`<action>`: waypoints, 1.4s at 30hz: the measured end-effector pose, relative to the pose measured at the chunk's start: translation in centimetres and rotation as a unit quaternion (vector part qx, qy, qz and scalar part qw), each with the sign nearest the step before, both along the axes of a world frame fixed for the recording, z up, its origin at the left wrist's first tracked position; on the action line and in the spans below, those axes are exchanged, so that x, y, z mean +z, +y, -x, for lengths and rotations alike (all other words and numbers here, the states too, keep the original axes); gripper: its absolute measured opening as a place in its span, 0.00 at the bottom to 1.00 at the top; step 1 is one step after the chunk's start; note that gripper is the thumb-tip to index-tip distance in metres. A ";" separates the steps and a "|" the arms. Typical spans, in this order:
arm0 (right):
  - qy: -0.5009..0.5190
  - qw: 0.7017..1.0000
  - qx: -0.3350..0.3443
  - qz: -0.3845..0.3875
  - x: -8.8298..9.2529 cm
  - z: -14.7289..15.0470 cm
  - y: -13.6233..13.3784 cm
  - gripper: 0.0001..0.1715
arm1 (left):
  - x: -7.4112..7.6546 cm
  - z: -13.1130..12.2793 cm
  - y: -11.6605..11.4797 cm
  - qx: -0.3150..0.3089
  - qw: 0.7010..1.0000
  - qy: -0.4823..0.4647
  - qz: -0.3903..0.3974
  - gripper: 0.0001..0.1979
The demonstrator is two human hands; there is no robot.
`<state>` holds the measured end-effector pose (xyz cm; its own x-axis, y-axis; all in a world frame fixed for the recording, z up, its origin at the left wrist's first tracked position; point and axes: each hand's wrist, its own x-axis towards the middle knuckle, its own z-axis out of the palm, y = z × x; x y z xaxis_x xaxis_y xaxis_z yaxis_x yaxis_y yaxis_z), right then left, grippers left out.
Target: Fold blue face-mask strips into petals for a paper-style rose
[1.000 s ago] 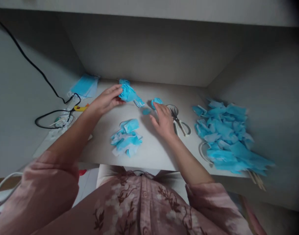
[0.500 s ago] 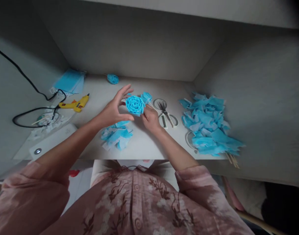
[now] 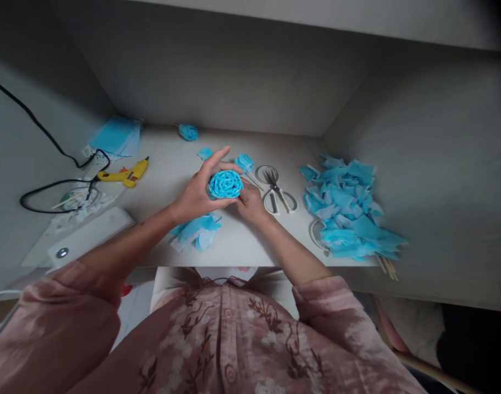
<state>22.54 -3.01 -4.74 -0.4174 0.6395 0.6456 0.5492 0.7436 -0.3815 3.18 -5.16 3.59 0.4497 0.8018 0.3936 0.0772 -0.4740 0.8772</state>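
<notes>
Worked inside grey panels (image 3: pixel 217 71) at a white counter (image 3: pixel 242 246), with the clock read from the blue rosette (image 3: pixel 226 184) held above it. Had a broad heap of crumpled blue sheets (image 3: pixel 351 208) just past three o'clock. Had a black cord (image 3: pixel 33 114) trailing in from ten o'clock and looping at nine. Showed a white case (image 3: pixel 98 232) lying toward eight o'clock and a flat stack of blue face masks (image 3: pixel 117 137) at ten.

Cupped the left hand (image 3: pixel 199 191), half open, around the rosette from nine o'clock, thumb along the lower edge and fingers over the top. Curled the right hand (image 3: pixel 252 202) closed at the opposite edge, gripping from beneath, the exact hold hidden. Turned the rosette's spiral of folds toward the camera.

Had a smaller pile of blue scraps (image 3: pixel 199 232) at seven o'clock, partly covered by the left wrist. Had a yellow glue gun (image 3: pixel 123 176) lying at nine o'clock and white-handled scissors (image 3: pixel 277 190) at three, blades toward eleven. Showed a stemmed blue bloom (image 3: pixel 244 162) between one and two o'clock, another blue bloom (image 3: pixel 188 132) at eleven, thin sticks (image 3: pixel 386 267) poking out at four, and a loose blue piece (image 3: pixel 205 154) just beyond the left hand at eleven.
</notes>
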 end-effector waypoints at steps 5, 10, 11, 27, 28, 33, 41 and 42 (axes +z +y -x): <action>-0.004 1.000 0.007 0.015 0.0 0.0 0.0 0.24 | -0.1 0.0 -0.3 0.018 0.999 -0.006 0.030 0.48; -0.013 1.000 -0.002 -0.007 -0.2 -0.1 0.1 0.19 | 0.3 0.3 0.3 -0.017 1.000 -0.006 0.020 0.59; -0.010 1.000 -0.003 -0.017 -0.2 -0.1 0.2 0.19 | 0.5 0.5 0.6 -0.030 0.999 -0.005 0.014 0.61; 0.006 1.000 0.005 -0.008 0.3 0.2 -0.1 0.23 | 2.2 2.2 1.9 -0.050 0.985 0.154 -0.053 0.30; 0.011 1.000 -0.008 0.002 0.5 0.2 -0.1 0.22 | 2.7 3.0 2.5 -0.034 0.985 0.161 -0.057 0.30; 0.032 0.997 -0.069 0.007 1.2 -0.5 0.2 0.19 | 4.5 9.1 9.7 0.119 0.964 0.221 -0.085 0.31; 0.003 0.999 -0.047 0.019 1.0 -0.8 0.0 0.18 | -1.0 14.5 20.4 0.174 0.905 0.370 -0.120 0.23; 0.003 0.999 -0.048 0.020 1.1 -0.8 0.0 0.18 | -1.7 14.6 21.0 0.163 0.908 0.366 -0.121 0.22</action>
